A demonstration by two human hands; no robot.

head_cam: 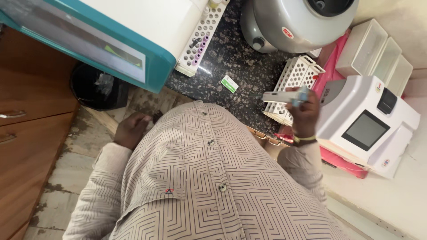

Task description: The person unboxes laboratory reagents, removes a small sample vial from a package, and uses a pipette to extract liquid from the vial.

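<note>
We hold a pale pipette (pixel 279 96) in our right hand (pixel 306 112), fingers wrapped round its handle, above the white tube rack (pixel 297 76) near the worktop's (pixel 231 55) front edge. Its long axis lies almost level, tip pointing left along that edge. To work well, we'd judge tilting it tip-down and steadying the wrist wise. Our left hand (pixel 132 130) hangs beside the worktop, fingers curled on something small and dark.

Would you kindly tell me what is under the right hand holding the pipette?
Under the right hand and its pipette stands a white tube rack on the dark counter. The hand covers the rack's near cells.
</note>
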